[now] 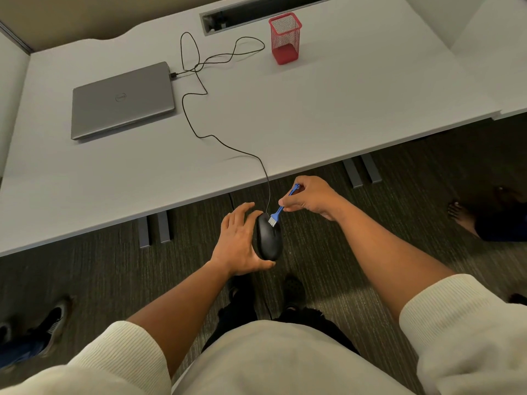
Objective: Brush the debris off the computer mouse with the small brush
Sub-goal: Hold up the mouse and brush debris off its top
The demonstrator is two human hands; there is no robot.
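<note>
Off the desk [313, 124] edge, left hand [239, 246] cupping the mouse [269, 240], right hand [310, 199] pinching the brush [278, 213], cable [199, 95] trailing to laptop [122, 101].

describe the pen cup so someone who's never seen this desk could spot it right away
Start at the white desk and look to its far side, near the cable slot. The pen cup stands there upright, right of the closed laptop. It is the only red thing, square and made of wire mesh.

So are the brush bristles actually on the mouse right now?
Touching. In the head view the white bristles of the small brush lie against the top front of the mouse, with no gap visible.
</note>
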